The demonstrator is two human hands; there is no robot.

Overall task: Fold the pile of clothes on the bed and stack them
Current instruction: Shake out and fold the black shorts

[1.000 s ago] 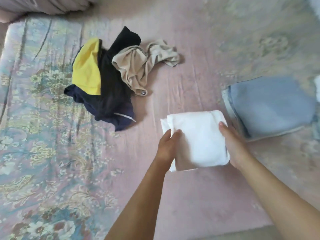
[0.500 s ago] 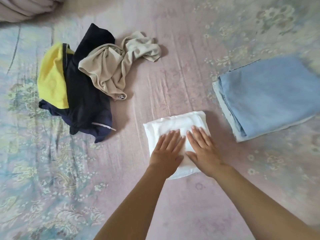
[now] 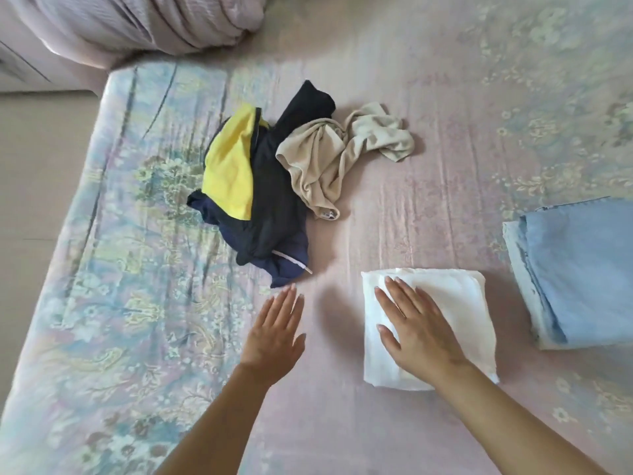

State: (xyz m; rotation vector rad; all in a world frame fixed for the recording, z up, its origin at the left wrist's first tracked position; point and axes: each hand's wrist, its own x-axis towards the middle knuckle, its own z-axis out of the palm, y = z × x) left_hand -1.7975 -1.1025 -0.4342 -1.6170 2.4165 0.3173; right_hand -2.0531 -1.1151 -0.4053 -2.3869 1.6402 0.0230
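My right hand [image 3: 419, 323] lies flat with straight fingers on the folded white garment [image 3: 455, 303], lower centre-right of the frame, while my left hand [image 3: 274, 332] has come off it and now hovers open over the sheet, fingertips pointing toward the unfolded pile [image 3: 270, 186] just above. Half a second ago both palms were pressing that white piece side by side, so I judge its fold finished and the left hand heading for the next item. The white piece sits beside, not yet on, the folded blue garment [image 3: 582, 272] at the right edge, so stacking is still to do. In the pile, centre-left, a dark navy piece [image 3: 274, 217] carries a yellow one [image 3: 227, 173] and a crumpled beige one [image 3: 329, 159]. Everything rests on a pink, floral-patterned bedsheet [image 3: 445, 97]; a bunched pinkish blanket [image 3: 137, 22] fills the upper left, and pale floor [image 3: 30, 200] shows along the left.
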